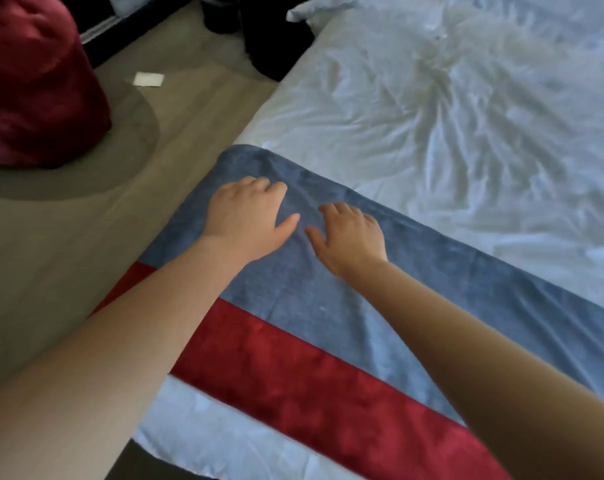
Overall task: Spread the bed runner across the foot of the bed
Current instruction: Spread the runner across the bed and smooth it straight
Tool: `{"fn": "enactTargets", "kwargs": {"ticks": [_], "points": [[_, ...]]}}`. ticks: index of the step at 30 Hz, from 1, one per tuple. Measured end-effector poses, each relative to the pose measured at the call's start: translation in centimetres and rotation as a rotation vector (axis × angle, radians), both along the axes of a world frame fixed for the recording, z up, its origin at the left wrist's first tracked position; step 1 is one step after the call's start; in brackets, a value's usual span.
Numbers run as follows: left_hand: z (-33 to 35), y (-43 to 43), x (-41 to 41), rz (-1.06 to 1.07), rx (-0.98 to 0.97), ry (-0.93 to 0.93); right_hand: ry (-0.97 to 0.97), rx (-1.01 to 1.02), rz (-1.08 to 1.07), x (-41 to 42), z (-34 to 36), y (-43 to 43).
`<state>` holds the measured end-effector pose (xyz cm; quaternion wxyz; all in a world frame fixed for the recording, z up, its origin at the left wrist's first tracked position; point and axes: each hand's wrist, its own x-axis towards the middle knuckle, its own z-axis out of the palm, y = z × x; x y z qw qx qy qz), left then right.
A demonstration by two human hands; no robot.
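bed runner (pixel 293 292) on white bed (pixel 432 116) beside wood floor (pixel 196 109); left hand (pixel 248 216), right hand (pixel 349 237) press it, grips apart.

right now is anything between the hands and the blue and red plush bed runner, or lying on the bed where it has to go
Nothing visible. The left hand and right hand rest directly on the blue and red plush bed runner, and the wrinkled white sheet beside it shows no objects.
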<state>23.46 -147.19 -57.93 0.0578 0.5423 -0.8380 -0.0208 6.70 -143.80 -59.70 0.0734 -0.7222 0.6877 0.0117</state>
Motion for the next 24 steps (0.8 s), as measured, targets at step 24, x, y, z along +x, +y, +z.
{"fn": "enactTargets", "kwargs": {"ticks": [24], "points": [[-11.8,1.5,-34.3,-0.171,0.139,-0.081,-0.031,0.023,-0.338,-34.8,-10.2,6.3]]}}
